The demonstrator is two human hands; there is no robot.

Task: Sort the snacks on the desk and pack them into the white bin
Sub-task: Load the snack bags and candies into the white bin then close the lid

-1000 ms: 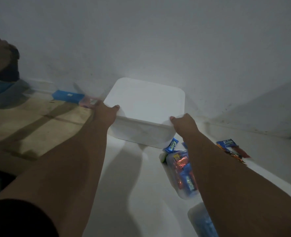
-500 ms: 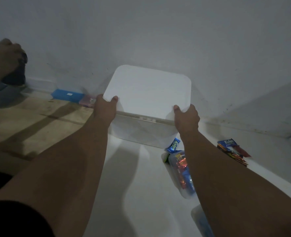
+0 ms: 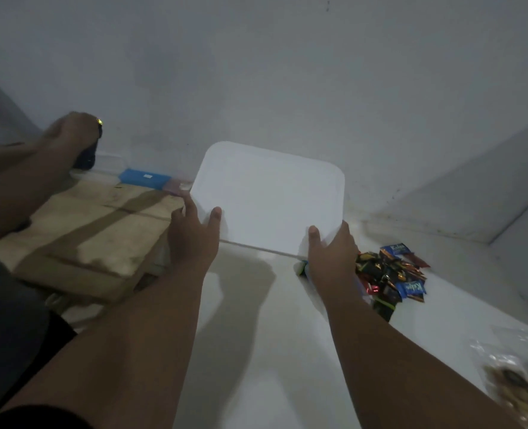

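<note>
White lid (image 3: 268, 196) is pinched at near corners by left hand (image 3: 191, 239) and right hand (image 3: 330, 258).

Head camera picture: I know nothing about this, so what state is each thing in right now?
White lid: raised and tilted, held at both near corners.
Left hand: grip on the lid's left corner, thumb on top.
Right hand: grip on the lid's right corner.
Snack packets: loose heap on the desk, unpacked.
Blue box: lying flat by the wall.
Clear bag: blurred, lying on the desk.
</note>
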